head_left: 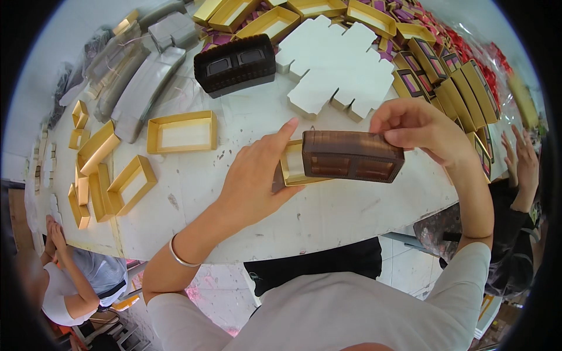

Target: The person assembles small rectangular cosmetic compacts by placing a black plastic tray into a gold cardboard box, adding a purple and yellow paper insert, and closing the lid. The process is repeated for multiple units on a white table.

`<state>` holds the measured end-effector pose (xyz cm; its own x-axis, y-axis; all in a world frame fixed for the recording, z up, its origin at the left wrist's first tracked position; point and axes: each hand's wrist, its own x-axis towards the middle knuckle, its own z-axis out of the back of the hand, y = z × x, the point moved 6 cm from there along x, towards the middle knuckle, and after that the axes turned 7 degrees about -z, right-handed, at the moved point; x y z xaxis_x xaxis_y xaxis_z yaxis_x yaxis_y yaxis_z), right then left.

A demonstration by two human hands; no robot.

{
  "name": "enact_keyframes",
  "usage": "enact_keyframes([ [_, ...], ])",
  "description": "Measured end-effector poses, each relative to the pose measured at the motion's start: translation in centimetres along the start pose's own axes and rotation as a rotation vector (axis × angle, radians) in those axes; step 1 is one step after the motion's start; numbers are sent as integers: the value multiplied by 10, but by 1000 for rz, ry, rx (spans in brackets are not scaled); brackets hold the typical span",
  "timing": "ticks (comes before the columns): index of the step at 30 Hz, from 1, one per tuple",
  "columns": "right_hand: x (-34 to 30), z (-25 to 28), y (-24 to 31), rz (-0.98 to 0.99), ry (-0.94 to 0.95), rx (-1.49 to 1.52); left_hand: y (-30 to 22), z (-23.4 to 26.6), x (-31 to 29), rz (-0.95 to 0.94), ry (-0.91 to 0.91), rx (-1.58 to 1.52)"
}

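My left hand (pixel 252 171) grips the left end of a small gold cardboard box (pixel 290 162), fingers along the far side and thumb at the near side. Over that box sits a dark brown plastic tray insert (pixel 352 155) with two window-like recesses, tilted and hiding most of the box. The thumb and fingers of my right hand (pixel 421 127) pinch the insert's far right corner. Whether the insert is seated inside the box I cannot tell. Behind my left hand, an empty gold box (pixel 182 148) lies on the table.
Beyond my hands are a black stack of nested plastic trays (pixel 234 65) and a pile of white flat cards (pixel 333 61). Several gold boxes (pixel 100 190) lie left, beside clear plastic tray stacks (pixel 149 88). Filled boxes (pixel 453 93) crowd the right. Co-workers' hands (pixel 523 158) show at both sides.
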<state>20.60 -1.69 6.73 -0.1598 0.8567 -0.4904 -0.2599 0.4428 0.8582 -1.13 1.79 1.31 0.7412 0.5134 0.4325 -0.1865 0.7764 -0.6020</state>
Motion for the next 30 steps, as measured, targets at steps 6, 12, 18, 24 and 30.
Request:
enact_keyframes([
  [6, 35, -4, -22, -54, -27, -170, 2, -4, 4, -24, 107, -35],
  [12, -21, -49, -7, 797, -222, -1155, 1, -3, 4, 40, 180, -11],
  [18, -27, -38, -12, 813, -224, -1213, 5, -4, 2, 86, 183, -59],
  [24, -20, -45, -4, 788, -262, -1506, 4, -5, 2, 54, 205, -60],
  [30, -19, -60, -15, 722, -198, -1496, 5, -5, 3, -16, 188, -36],
])
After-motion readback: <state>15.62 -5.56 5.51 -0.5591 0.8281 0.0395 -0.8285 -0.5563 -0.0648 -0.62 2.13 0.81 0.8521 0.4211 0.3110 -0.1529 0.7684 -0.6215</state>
